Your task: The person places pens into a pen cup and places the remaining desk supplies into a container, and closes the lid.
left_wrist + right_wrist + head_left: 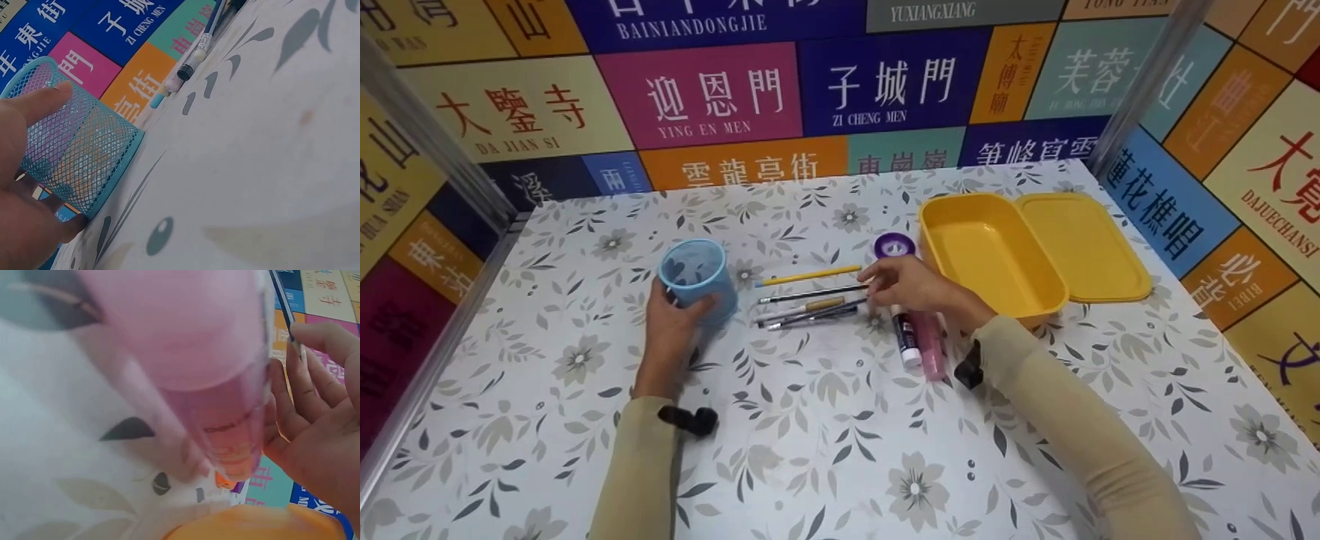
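A light blue mesh pen cup (pixel 720 289) stands upright on the table at the left, and my left hand (pixel 671 322) grips it. In the left wrist view my thumb lies across the mesh (pixel 84 146), with fingers on its other side. To the right, my right hand (pixel 915 285) pinches a dark striped pencil (pixel 286 309) near its sharpened tip, between thumb and fingertips. On the table between the hands lie a yellow pencil (pixel 810 276), another dark pencil and several pens, roughly side by side.
Under my right wrist lie a glue stick (pixel 907 341) with a white cap and a pink translucent tube (pixel 931 352). A purple tape roll (pixel 877 245) is behind my right hand. The yellow box (pixel 1054 306) stands uncovered beside its lid (pixel 1087 247). Printed panels (pixel 705 97) wall the table.
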The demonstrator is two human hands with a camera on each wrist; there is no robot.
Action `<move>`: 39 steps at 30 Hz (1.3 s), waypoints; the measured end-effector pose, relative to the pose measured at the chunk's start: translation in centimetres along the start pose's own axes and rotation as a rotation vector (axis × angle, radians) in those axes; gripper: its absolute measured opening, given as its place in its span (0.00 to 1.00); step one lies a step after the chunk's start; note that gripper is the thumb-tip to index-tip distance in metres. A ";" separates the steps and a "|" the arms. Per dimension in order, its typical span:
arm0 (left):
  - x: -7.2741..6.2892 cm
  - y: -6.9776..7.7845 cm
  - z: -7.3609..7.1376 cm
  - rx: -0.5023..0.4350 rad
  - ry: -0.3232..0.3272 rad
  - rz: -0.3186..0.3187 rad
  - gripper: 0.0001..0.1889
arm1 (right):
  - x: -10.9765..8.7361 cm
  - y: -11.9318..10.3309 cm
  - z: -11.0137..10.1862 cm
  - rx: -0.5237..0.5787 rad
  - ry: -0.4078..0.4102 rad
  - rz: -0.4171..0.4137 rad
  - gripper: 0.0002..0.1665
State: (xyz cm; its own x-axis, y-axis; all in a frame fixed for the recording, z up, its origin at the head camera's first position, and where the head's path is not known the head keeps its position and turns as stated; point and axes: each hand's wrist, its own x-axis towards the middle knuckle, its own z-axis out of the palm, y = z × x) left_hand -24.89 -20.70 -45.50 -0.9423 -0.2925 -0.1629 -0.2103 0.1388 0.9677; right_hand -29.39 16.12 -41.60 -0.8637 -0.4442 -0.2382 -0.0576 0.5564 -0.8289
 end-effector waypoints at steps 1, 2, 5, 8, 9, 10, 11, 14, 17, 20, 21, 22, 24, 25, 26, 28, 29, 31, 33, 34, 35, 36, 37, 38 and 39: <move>0.0 0.0 0.0 -0.002 0.000 0.001 0.51 | 0.0 -0.1 -0.1 0.012 0.009 0.003 0.25; 0.0 0.0 0.0 -0.006 -0.001 0.001 0.51 | 0.0 -0.2 -0.1 0.021 0.019 0.002 0.25; 0.0 0.0 0.0 -0.013 0.000 -0.005 0.51 | 0.0 -0.3 0.0 0.053 0.056 -0.022 0.25; -0.1 0.0 0.0 -0.016 -0.001 -0.006 0.51 | -0.1 -0.3 0.2 0.110 0.092 -0.076 0.25; -0.1 0.0 0.1 -0.018 -0.003 -0.003 0.51 | -0.1 -0.3 0.3 0.135 0.107 -0.088 0.24; -0.2 0.0 0.0 -0.021 -0.007 0.002 0.51 | -0.1 -0.4 0.4 0.161 0.121 -0.098 0.24; -0.2 0.0 0.0 -0.025 -0.010 0.010 0.51 | -0.1 -0.5 0.5 0.193 0.132 -0.111 0.24; -0.3 0.0 -0.1 -0.034 -0.021 0.024 0.52 | -0.2 -0.9 0.9 0.280 0.170 -0.137 0.23; -0.4 -0.1 -0.2 -0.034 -0.030 0.029 0.53 | -0.1 -1.5 1.3 0.360 0.210 -0.158 0.24; -0.2 -0.2 -0.2 -0.024 -0.029 0.037 0.54 | -0.2 -2.3 1.9 0.445 0.252 -0.173 0.25; -0.1 -0.2 -0.2 -0.020 -0.026 0.040 0.54 | -0.2 -2.6 2.1 0.475 0.264 -0.177 0.26; 0.0 -0.2 -0.2 -0.014 -0.022 0.042 0.53 | -0.3 -2.8 2.3 0.510 0.274 -0.179 0.26; 0.1 -0.3 -0.1 -0.005 -0.017 0.042 0.53 | -0.3 -3.3 2.7 0.575 0.291 -0.182 0.26; 0.2 -0.3 -0.2 -0.001 -0.015 0.043 0.53 | -0.2 -3.5 2.9 0.610 0.298 -0.182 0.25; 0.2 -0.3 -0.2 -0.001 -0.014 0.036 0.53 | -0.1 -3.6 3.0 0.635 0.309 -0.180 0.24; 0.3 -0.3 -0.2 0.003 -0.015 0.023 0.53 | 0.1 -3.8 3.3 0.678 0.334 -0.166 0.23; 0.3 -0.3 -0.2 0.003 -0.016 0.017 0.53 | 0.2 -3.9 3.4 0.691 0.348 -0.159 0.22; 0.2 -0.2 -0.2 0.000 -0.019 0.009 0.53 | 0.4 -4.1 3.6 0.719 0.372 -0.145 0.21; 0.1 -0.2 -0.2 -0.004 -0.023 -0.002 0.53 | 0.5 -4.5 3.7 0.746 0.384 -0.127 0.20; 0.0 -0.2 -0.2 -0.009 -0.024 -0.003 0.53 | 0.5 -4.6 3.7 0.758 0.385 -0.122 0.20; 0.0 -0.2 -0.2 -0.018 -0.028 -0.001 0.53 | 0.5 -4.8 3.7 0.775 0.384 -0.119 0.19; 0.0 -0.2 -0.2 -0.028 -0.031 0.003 0.53 | 0.6 -5.0 3.7 0.795 0.380 -0.118 0.19; 0.0 -0.3 -0.2 -0.033 -0.035 0.009 0.53 | 0.6 -5.2 3.7 0.812 0.377 -0.119 0.19; 0.0 -0.3 -0.2 -0.034 -0.035 0.011 0.53 | 0.6 -5.4 3.7 0.825 0.373 -0.117 0.18; 0.0 -0.3 -0.2 -0.037 -0.037 0.018 0.53 | 0.7 -5.6 3.7 0.840 0.369 -0.122 0.18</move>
State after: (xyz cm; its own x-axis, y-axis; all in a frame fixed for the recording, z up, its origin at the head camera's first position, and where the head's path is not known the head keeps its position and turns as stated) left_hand -24.77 -20.96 -45.73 -0.9549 -0.2550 -0.1520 -0.1844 0.1084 0.9769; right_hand -27.80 10.12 -39.04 -0.9886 -0.1342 -0.0683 0.0987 -0.2354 -0.9669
